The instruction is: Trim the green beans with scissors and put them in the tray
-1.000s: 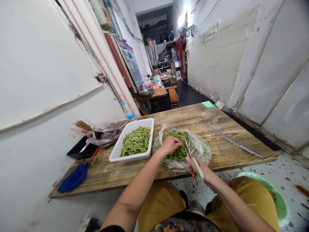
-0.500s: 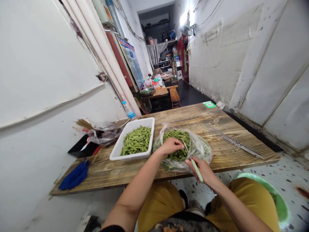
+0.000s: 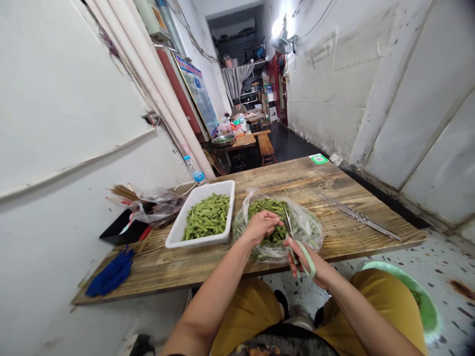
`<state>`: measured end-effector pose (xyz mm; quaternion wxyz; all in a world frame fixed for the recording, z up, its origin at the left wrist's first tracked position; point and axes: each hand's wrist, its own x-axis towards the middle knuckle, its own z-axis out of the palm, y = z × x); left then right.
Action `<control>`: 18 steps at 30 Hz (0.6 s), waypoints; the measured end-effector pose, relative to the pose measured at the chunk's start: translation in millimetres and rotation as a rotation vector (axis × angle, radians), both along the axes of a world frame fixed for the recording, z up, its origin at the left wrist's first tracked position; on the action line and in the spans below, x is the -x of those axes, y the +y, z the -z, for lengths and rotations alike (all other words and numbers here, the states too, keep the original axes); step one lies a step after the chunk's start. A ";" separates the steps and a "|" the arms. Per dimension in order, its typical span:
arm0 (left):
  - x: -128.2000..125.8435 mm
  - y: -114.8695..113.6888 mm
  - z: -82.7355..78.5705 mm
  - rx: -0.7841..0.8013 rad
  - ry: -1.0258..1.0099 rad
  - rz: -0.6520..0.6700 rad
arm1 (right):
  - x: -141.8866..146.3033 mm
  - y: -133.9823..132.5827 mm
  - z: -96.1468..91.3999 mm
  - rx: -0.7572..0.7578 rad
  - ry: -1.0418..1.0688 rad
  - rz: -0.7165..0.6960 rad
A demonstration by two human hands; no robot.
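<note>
Green-handled scissors [image 3: 306,261] are in my right hand [image 3: 309,262], their blades slightly apart and pointing up over a clear plastic bag [image 3: 309,232]. The bag lies open on the wooden table, full of green edamame pods [image 3: 269,205]. Just left of the blades, my left hand [image 3: 262,226] is closed in a pinch above those pods; whatever is between its fingertips is too small to make out. A white plastic tub [image 3: 200,241] stands to the left of the bag, holding a heap of edamame pods [image 3: 208,215].
Thin metal skewers [image 3: 359,216] lie at the table's right. A blue cloth [image 3: 111,277], a black box [image 3: 117,227] and a water bottle [image 3: 196,171] are on the left. Beside my right knee is a green basin [image 3: 426,301]. Another person [image 3: 238,108] sits far back.
The scissors have turned in my right hand and their blades have parted, so the handle loops now show. My left hand stays pinched over the bag. The view has shifted slightly.
</note>
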<state>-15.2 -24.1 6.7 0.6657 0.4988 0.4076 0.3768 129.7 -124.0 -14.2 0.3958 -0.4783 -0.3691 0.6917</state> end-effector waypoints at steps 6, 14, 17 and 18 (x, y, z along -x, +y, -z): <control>-6.0 -6.1 5.7 -0.093 0.048 -0.130 | 0.7 1.1 2.9 -0.032 -0.060 0.016; -10.0 -18.4 4.0 -0.061 0.057 -0.088 | 5.6 2.3 3.8 -0.085 -0.043 0.033; -6.8 -21.1 4.6 -0.040 0.071 -0.110 | 6.8 0.5 4.4 -0.021 -0.035 0.042; -2.1 -19.2 3.9 -0.070 0.086 -0.141 | 6.1 -0.1 4.7 -0.001 -0.012 0.056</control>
